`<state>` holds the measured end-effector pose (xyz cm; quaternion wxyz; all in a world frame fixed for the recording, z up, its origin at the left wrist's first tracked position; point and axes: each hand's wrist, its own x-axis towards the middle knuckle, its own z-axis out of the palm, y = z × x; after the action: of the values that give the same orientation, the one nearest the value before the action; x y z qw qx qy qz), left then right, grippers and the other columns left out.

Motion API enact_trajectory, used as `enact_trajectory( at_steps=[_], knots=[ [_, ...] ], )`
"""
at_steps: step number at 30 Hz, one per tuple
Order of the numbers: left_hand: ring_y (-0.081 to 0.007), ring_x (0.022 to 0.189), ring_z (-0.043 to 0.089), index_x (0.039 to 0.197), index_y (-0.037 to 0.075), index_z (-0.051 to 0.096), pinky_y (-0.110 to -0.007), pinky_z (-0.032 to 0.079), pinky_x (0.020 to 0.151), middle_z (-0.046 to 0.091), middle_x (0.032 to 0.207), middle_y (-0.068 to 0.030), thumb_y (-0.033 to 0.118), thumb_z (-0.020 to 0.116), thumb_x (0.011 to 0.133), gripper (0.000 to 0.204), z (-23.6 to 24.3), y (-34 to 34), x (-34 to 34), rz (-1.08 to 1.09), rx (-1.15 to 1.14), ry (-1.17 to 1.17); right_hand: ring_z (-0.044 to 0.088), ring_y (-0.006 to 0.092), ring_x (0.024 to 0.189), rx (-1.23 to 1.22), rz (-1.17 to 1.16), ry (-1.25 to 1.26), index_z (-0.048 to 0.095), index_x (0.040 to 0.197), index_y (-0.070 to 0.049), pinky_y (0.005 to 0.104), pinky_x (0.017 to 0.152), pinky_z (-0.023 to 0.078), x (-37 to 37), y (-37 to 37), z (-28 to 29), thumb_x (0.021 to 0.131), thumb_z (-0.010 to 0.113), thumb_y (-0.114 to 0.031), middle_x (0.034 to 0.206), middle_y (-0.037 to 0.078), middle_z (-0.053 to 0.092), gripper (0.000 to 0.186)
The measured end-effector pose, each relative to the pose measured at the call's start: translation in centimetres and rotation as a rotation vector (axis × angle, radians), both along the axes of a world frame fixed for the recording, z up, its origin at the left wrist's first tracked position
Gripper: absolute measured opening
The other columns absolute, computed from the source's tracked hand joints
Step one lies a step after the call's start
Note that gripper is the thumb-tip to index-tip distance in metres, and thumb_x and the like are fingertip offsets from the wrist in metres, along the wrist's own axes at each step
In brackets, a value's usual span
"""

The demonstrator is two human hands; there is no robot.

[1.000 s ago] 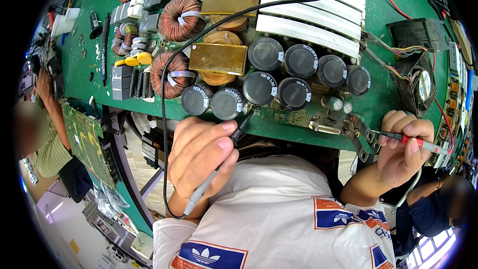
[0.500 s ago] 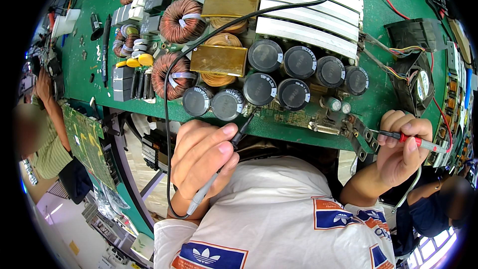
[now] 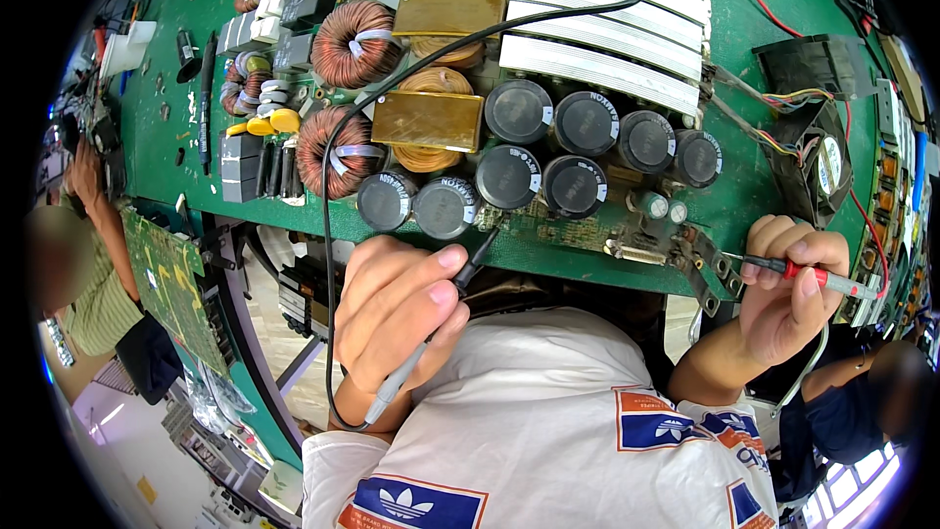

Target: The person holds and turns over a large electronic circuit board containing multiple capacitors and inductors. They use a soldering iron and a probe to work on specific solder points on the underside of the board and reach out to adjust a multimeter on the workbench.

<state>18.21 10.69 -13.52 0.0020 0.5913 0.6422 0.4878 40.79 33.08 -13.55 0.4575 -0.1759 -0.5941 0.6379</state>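
Note:
My left hand is closed on a black and grey test probe. That probe's tip points at the near edge of a large circuit board, just below the black capacitors; whether it touches cannot be made out. In my right hand a red and grey test probe is pinched, its metal tip beside the dark metal bracket at the board's right corner. A black lead runs from the left probe up across the board.
Copper coils, yellow-wrapped transformers and silver heatsinks stand tall on the board. Two black fans sit right on the green mat. A red lead curves there. A person works at left, another at right.
The board appears shifted very slightly left in the picture. Both hands hold their probes in nearly the same places.

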Motion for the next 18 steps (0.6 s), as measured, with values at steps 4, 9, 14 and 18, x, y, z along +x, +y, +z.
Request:
enact_trajectory(
  at_steps=[4,9,14,18],
  knots=[
    [-0.0310,0.077,0.064,0.113,0.001,0.059,-0.043,0.050,0.067,0.069,0.103,-0.0233,0.000,0.070,0.082,0.034,-0.25,0.04,-0.03,0.007,-0.005,0.042,0.047,0.0179,0.056,0.009,-0.007,0.003,0.051,0.095,0.002,0.0302,0.053,0.039,-0.10,-0.02,-0.17,0.093,0.058,-0.018,0.067,0.012,0.052,0.022],
    [-0.0312,0.073,0.064,0.115,-0.001,0.057,-0.043,0.049,0.065,0.069,0.097,-0.0240,0.010,0.064,0.093,0.025,-0.32,0.33,-0.15,0.019,-0.005,0.093,0.047,0.0179,0.056,0.013,-0.011,-0.002,0.051,0.095,0.002,0.0301,0.053,0.039,-0.07,-0.03,-0.10,0.093,0.058,-0.019,0.066,0.012,0.052,0.022],
    [-0.0313,0.073,0.064,0.116,-0.001,0.057,-0.043,0.049,0.064,0.069,0.096,-0.0241,0.009,0.063,0.093,0.025,-0.11,0.49,-0.17,0.022,-0.020,0.109,0.048,0.0179,0.056,0.009,-0.017,-0.003,0.051,0.095,0.002,0.0300,0.053,0.039,-0.15,-0.06,-0.07,0.093,0.058,-0.019,0.066,0.011,0.052,0.023],
    [-0.0305,0.078,0.064,0.111,0.001,0.060,-0.042,0.050,0.068,0.070,0.105,-0.0223,-0.003,0.074,0.078,0.036,-0.46,0.03,-0.06,-0.003,0.030,0.009,0.048,0.0180,0.056,0.005,-0.014,-0.007,0.051,0.096,0.002,0.0301,0.053,0.039,-0.01,-0.06,-0.05,0.093,0.058,-0.019,0.067,0.011,0.052,0.023]
  ],
)
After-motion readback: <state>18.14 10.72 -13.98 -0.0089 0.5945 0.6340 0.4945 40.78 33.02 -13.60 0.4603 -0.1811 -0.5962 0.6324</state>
